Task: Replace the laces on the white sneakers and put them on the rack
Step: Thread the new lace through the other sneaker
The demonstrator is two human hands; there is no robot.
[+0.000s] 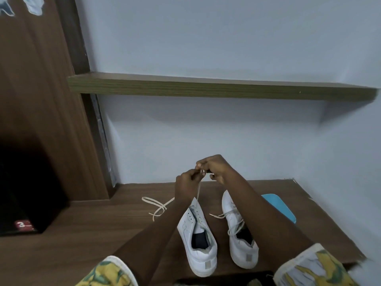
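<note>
Two white sneakers stand side by side on the brown table [82, 234], heels toward me. From the left sneaker [198, 240] a cream lace [198, 191] runs up to my hands, which meet above the shoes' toes. My left hand [186, 183] pinches the lace, and my right hand [214, 168] pinches its upper end just beside it. The right sneaker [240, 236] is laced, with loose ends lying across its tongue. A second loose cream lace [157, 205] lies curled on the table to the left of the shoes.
A long wooden shelf [206, 88] is fixed to the pale wall above the table. A light blue flat object [282, 207] lies right of the shoes, partly under my right arm. A black box [26, 193] with a red label stands at the left, beside a brown wooden panel.
</note>
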